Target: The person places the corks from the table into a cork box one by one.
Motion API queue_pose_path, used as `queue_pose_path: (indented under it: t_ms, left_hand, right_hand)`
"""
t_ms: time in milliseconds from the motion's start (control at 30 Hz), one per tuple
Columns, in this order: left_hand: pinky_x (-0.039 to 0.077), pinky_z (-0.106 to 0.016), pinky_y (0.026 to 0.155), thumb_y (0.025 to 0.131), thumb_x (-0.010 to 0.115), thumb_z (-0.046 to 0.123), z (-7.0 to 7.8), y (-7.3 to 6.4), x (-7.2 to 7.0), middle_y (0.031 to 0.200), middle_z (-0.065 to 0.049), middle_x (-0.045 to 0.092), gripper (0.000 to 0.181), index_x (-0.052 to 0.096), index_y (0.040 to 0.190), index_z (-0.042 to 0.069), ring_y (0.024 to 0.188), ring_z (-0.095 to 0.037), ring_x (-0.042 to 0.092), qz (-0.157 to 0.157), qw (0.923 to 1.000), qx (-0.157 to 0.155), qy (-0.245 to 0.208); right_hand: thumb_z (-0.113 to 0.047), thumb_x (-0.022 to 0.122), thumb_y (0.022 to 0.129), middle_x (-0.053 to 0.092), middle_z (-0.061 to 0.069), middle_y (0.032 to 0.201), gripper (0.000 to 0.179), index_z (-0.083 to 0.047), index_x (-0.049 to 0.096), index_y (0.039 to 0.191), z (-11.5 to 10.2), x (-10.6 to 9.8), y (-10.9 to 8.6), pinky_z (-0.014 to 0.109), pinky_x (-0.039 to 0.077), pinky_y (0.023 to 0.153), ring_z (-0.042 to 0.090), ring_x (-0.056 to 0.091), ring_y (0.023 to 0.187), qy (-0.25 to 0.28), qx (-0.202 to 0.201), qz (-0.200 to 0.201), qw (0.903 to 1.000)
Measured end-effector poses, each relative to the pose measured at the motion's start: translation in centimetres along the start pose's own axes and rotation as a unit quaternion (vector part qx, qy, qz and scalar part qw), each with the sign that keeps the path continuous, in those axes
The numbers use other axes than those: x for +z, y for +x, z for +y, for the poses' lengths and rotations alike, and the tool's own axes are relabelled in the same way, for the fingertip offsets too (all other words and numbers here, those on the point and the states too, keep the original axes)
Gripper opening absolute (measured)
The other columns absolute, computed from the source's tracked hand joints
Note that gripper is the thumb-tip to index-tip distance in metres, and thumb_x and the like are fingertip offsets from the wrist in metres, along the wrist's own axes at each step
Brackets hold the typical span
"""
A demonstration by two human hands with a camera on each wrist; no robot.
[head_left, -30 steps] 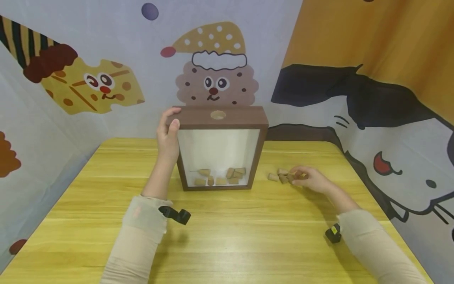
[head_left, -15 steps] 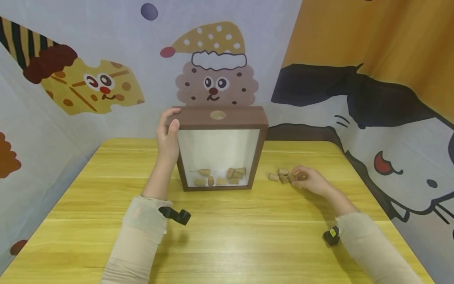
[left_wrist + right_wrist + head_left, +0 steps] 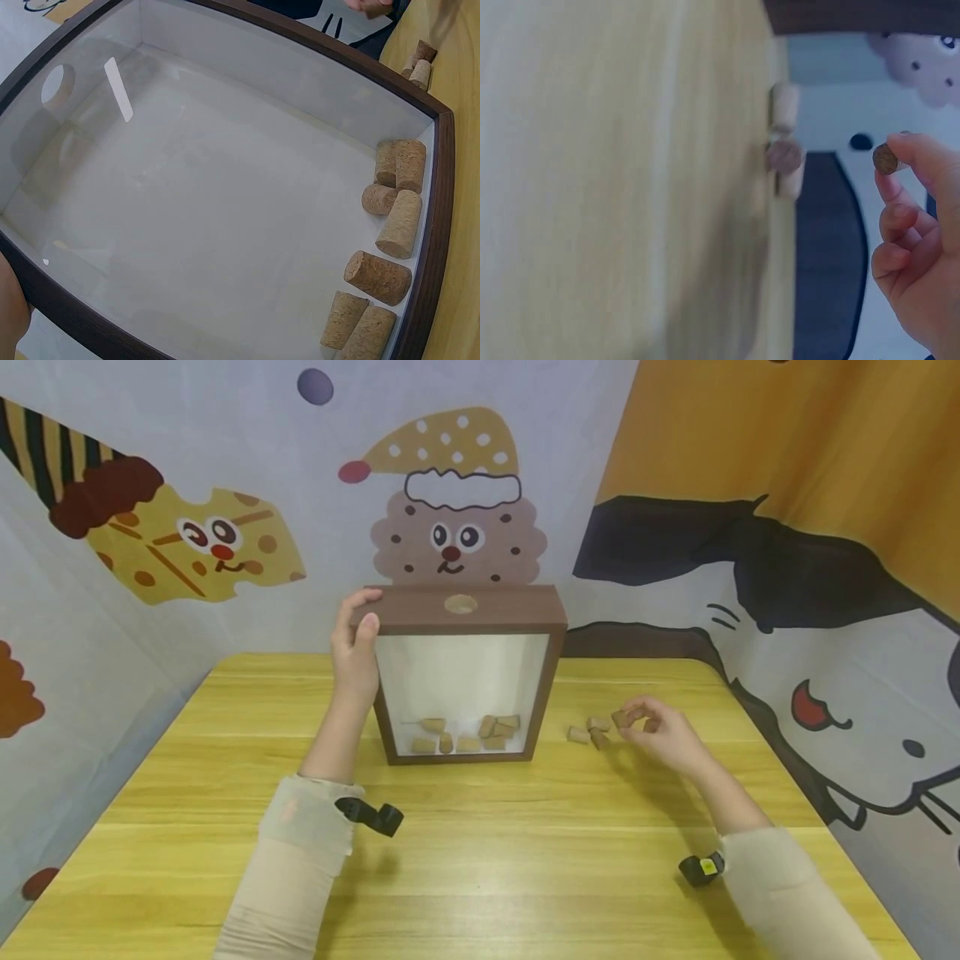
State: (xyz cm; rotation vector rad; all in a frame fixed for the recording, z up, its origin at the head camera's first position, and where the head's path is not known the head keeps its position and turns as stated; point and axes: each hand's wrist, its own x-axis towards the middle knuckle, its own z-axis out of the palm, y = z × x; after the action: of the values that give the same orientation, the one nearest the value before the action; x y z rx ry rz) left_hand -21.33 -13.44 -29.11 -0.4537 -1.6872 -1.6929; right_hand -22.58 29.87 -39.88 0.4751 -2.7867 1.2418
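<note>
A brown-framed shadow box (image 3: 472,610) with a clear front stands upright on the table, a round hole in its top. Several cork stoppers (image 3: 379,277) lie along the bottom inside it. My left hand (image 3: 356,647) grips the box's upper left corner, thumb on the front and fingers over the top. To the right of the box, my right hand (image 3: 660,731) pinches one cork (image 3: 887,159) between thumb and fingertip, raised over the table. Just left of that hand lie a few loose corks (image 3: 578,735) close together.
The yellow wood-grain table (image 3: 480,860) runs back to a wall hung with a cartoon-printed cloth (image 3: 285,443). A dark wrist camera (image 3: 371,814) sits on the left sleeve and another camera (image 3: 701,869) on the right one.
My right hand was reaching into the loose corks; it has now picked one up and lifted it, leaving fewer in the pile. The left hand and the box stay put.
</note>
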Motion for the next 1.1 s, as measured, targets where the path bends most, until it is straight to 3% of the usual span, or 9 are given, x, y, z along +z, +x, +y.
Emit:
queue_pose_path:
  t_ms: [133, 333, 433, 600, 867, 1100]
  left_hand:
    - [0.019, -0.041, 0.107, 0.089, 0.047, 0.031, 0.5, -0.1, 0.1, 0.129, -0.023, 0.049, 0.053, 0.048, 0.120, -0.011, 0.132, -0.023, 0.034, -0.002, 1.0000, -0.004, -0.001]
    - [0.019, -0.041, 0.107, 0.089, 0.048, 0.034, 0.6, -0.2, 0.0, 0.130, -0.022, 0.049, 0.055, 0.048, 0.120, -0.011, 0.133, -0.023, 0.033, 0.001, 1.0000, -0.005, 0.002]
    - [0.019, -0.042, 0.107, 0.089, 0.049, 0.037, 0.6, -0.2, 0.1, 0.129, -0.022, 0.050, 0.057, 0.049, 0.120, -0.011, 0.133, -0.024, 0.033, 0.003, 1.0000, -0.001, 0.002]
    - [0.019, -0.042, 0.107, 0.089, 0.048, 0.036, 0.6, -0.1, 0.1, 0.128, -0.023, 0.050, 0.057, 0.049, 0.119, -0.012, 0.132, -0.024, 0.035, 0.004, 1.0000, 0.007, 0.003]
    - [0.019, -0.042, 0.107, 0.088, 0.047, 0.032, 0.6, -0.1, 0.2, 0.129, -0.029, 0.047, 0.055, 0.048, 0.119, -0.013, 0.132, -0.027, 0.034, 0.004, 1.0000, 0.004, -0.002]
    - [0.018, -0.043, 0.107, 0.088, 0.048, 0.036, 0.7, -0.1, 0.1, 0.130, -0.029, 0.046, 0.057, 0.048, 0.120, -0.012, 0.132, -0.025, 0.034, 0.001, 1.0000, -0.001, -0.004]
  right_hand:
    - [-0.010, 0.069, 0.087, 0.064, 0.011, 0.099, 0.030, -0.005, 0.058, 0.114, -1.8, 0.1, -0.4, 0.027, 0.043, 0.055, 0.016, 0.051, 0.066, 0.019, -0.019, 0.023, 0.9994]
    - [0.001, 0.068, 0.084, 0.063, 0.014, 0.096, 0.030, 0.000, 0.058, 0.112, -7.4, 0.0, -1.6, 0.026, 0.038, 0.046, 0.011, 0.044, 0.055, 0.055, -0.058, 0.051, 0.9955]
    - [0.003, 0.069, 0.082, 0.063, 0.006, 0.095, 0.031, 0.000, 0.058, 0.111, -9.4, 0.1, -2.0, 0.026, 0.035, 0.043, 0.009, 0.042, 0.053, 0.079, -0.070, 0.063, 0.9924]
    - [0.006, 0.072, 0.079, 0.063, -0.008, 0.092, 0.034, 0.000, 0.059, 0.110, -10.8, 0.7, -1.8, 0.025, 0.035, 0.043, 0.009, 0.044, 0.054, 0.116, -0.101, 0.089, 0.9840]
    - [0.011, 0.073, 0.074, 0.064, 0.000, 0.086, 0.037, -0.001, 0.059, 0.107, -14.5, 1.3, -1.4, 0.026, 0.034, 0.042, 0.013, 0.043, 0.051, 0.158, -0.172, 0.112, 0.9658]
    - [0.012, 0.073, 0.074, 0.061, 0.003, 0.079, 0.036, -0.001, 0.059, 0.105, -18.5, 1.3, -0.1, 0.024, 0.035, 0.045, 0.014, 0.042, 0.054, 0.172, -0.211, 0.122, 0.9545]
